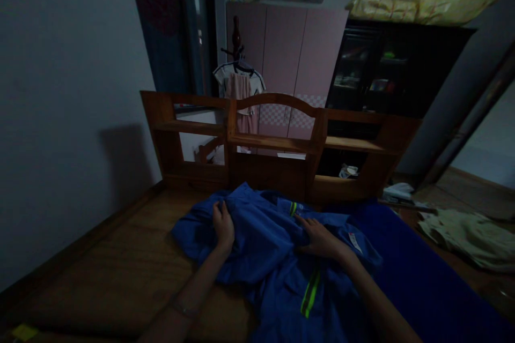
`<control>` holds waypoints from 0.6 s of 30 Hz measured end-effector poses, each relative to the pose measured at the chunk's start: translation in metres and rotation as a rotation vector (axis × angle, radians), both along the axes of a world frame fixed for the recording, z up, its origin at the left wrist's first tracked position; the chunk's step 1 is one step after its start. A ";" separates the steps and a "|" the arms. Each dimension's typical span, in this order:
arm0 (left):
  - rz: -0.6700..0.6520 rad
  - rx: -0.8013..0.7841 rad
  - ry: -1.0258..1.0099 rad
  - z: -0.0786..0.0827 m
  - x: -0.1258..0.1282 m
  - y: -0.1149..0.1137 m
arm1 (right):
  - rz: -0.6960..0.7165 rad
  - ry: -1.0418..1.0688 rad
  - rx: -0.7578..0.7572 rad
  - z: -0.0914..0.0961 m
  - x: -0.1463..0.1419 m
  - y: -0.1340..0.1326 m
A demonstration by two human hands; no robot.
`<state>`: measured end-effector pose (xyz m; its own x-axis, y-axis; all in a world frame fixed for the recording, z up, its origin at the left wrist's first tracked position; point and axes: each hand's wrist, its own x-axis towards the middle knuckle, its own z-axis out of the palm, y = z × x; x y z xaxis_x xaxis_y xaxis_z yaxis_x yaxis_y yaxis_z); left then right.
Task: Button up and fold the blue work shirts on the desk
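Note:
A blue work jacket [261, 246] with yellow-green reflective stripes lies crumpled on a wooden bed platform [120, 268]. My left hand [223, 225] rests on the jacket's left part, fingers curled into the cloth near its upper edge. Over the jacket's middle, my right hand [319, 238] lies flat, fingers stretched toward the collar. A small white label shows on the cloth just right of that hand.
A wooden headboard with shelves [273, 142] stands behind the jacket. A dark blue sheet [422, 278] covers the platform's right side. Pale green cloth [470, 233] lies at the far right. Behind are a pink wardrobe [298, 59], a dark cabinet [386, 75] and hanging clothes [239, 83].

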<state>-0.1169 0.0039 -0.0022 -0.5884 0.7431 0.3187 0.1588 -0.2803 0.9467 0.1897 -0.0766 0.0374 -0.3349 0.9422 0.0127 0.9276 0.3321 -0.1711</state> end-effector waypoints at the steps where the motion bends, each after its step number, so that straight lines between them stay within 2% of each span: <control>1: 0.011 0.003 -0.017 -0.003 -0.002 0.002 | 0.012 -0.034 0.015 0.000 -0.006 -0.001; 5: 0.040 0.063 -0.034 0.000 -0.004 0.000 | 0.017 -0.128 0.053 0.003 -0.031 -0.005; 8: 0.030 0.192 0.044 0.017 -0.004 -0.014 | 0.001 -0.160 0.097 0.010 -0.040 -0.008; 10: -0.047 0.293 0.178 0.033 -0.004 -0.028 | -0.016 -0.173 0.142 0.025 -0.041 -0.009; 12: -0.240 0.349 0.378 0.049 -0.003 -0.042 | -0.036 -0.157 0.236 0.050 -0.041 -0.011; 14: -0.504 0.346 0.593 0.063 0.001 -0.056 | -0.050 -0.074 0.383 0.085 -0.044 -0.015; 16: -0.720 0.319 0.725 0.072 0.009 -0.067 | -0.046 0.112 0.547 0.125 -0.053 -0.020; 18: -0.835 0.300 0.718 0.080 0.021 -0.074 | 0.010 0.372 0.686 0.162 -0.072 -0.029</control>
